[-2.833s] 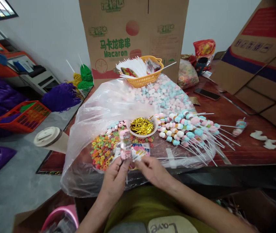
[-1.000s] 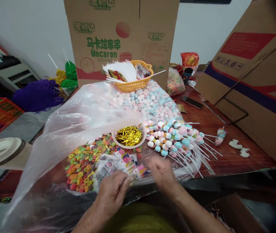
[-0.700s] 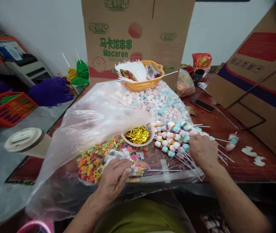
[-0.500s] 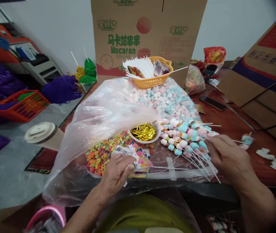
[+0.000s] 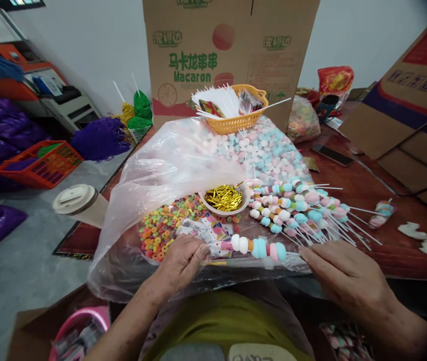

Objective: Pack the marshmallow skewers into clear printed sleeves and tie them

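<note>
A marshmallow skewer (image 5: 260, 248) in white, blue and pink lies level in front of me. My right hand (image 5: 343, 265) pinches the bare end of its stick. The skewer's other tip points at my left hand (image 5: 183, 258), whose thumb and fingers are closed on the edge of a printed plastic bag (image 5: 224, 246). Whether the tip is inside the bag I cannot tell. More printed bags (image 5: 194, 228) lie just beyond my left fingers. Several finished marshmallow skewers (image 5: 303, 203) are piled beyond my right hand, sticks toward the right.
A bowl of gold twist ties (image 5: 225, 199) stands mid-table beside colourful ring candies (image 5: 157, 230). Loose marshmallows (image 5: 258, 150) lie behind, under an orange basket (image 5: 232, 124) of sticks. A paper cup (image 5: 80, 204) is at left; a phone (image 5: 333, 155) and wrapped skewer (image 5: 382, 213) at right.
My right hand has moved left and down from the pile, bringing a marshmallow skewer across to my left hand. My left hand has stayed by the bags. The view has shifted slightly.
</note>
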`<state>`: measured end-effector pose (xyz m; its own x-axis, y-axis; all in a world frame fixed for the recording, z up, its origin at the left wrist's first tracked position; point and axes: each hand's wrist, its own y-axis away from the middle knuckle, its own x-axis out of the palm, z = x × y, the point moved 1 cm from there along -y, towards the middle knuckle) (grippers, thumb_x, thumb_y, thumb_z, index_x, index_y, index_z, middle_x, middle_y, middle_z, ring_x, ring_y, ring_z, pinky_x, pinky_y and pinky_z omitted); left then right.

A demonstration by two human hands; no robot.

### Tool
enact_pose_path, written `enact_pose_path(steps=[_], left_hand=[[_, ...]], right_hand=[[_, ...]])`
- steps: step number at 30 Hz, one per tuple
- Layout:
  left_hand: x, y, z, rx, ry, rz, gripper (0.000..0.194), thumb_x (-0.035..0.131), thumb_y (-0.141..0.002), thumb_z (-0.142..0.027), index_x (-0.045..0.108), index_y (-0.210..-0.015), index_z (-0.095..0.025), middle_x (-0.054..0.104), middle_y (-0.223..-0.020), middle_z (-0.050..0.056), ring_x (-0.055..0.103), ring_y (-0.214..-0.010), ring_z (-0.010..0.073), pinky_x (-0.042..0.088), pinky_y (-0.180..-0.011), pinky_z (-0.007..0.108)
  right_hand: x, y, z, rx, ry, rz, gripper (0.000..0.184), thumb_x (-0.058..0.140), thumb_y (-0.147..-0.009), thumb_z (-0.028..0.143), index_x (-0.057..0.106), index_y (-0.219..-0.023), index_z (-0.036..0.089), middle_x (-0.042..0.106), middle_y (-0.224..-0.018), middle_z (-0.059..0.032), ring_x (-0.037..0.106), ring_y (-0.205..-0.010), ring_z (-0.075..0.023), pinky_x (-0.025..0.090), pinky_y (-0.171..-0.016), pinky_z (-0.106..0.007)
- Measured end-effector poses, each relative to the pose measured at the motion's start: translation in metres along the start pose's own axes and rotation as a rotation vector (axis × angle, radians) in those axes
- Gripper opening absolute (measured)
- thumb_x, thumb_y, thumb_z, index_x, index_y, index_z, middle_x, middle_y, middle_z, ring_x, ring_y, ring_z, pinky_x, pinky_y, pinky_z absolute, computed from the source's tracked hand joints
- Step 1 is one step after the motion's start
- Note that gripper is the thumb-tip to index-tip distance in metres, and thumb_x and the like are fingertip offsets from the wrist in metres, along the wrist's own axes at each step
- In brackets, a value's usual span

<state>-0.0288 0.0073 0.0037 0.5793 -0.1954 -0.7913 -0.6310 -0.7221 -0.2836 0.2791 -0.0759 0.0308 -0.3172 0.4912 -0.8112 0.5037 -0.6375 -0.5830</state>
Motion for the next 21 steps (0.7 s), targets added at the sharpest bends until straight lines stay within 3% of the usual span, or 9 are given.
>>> enact_pose_path(steps=[4,8,15,21], left_hand=[[0.001,0.001,-0.001,-0.008,0.081,0.129,0.043,0.026,-0.094,-0.030,0.055,-0.065,-0.016,0.054,-0.061,0.000,0.048,-0.062,0.0120,0.036,-0.064,0.024],[0.002,0.001,-0.005,-0.079,0.229,0.132,0.048,0.024,-0.093,-0.037,0.054,-0.063,-0.015,0.051,-0.058,0.000,0.047,-0.057,0.0107,0.036,-0.060,0.022],[-0.001,-0.003,-0.007,-0.326,0.378,0.158,0.052,0.028,-0.090,-0.047,0.054,-0.057,-0.015,0.050,-0.053,-0.002,0.045,-0.051,0.0095,0.036,-0.053,0.019],[0.001,-0.006,-0.007,-0.395,0.454,0.202,0.053,0.031,-0.089,-0.048,0.062,-0.061,-0.014,0.060,-0.059,0.000,0.049,-0.055,0.0103,0.038,-0.055,0.020]], right_hand=[[-0.004,0.003,-0.003,0.081,0.019,-0.061,0.025,0.050,-0.079,0.006,0.058,-0.100,0.018,0.064,-0.082,-0.0078,0.059,-0.071,-0.0183,0.049,-0.062,-0.030],[0.001,0.008,-0.001,0.134,0.015,-0.182,0.031,0.055,-0.076,0.003,0.058,-0.103,0.017,0.063,-0.086,-0.0085,0.060,-0.075,-0.0179,0.050,-0.066,-0.031],[0.012,0.019,0.009,0.086,-0.024,-0.122,0.038,0.056,-0.074,0.001,0.057,-0.108,0.017,0.062,-0.081,-0.0076,0.058,-0.072,-0.0188,0.047,-0.063,-0.033],[0.006,0.018,0.010,0.135,0.073,-0.189,0.042,0.060,-0.072,0.002,0.055,-0.110,0.019,0.062,-0.078,-0.0062,0.057,-0.068,-0.0171,0.047,-0.060,-0.032]])
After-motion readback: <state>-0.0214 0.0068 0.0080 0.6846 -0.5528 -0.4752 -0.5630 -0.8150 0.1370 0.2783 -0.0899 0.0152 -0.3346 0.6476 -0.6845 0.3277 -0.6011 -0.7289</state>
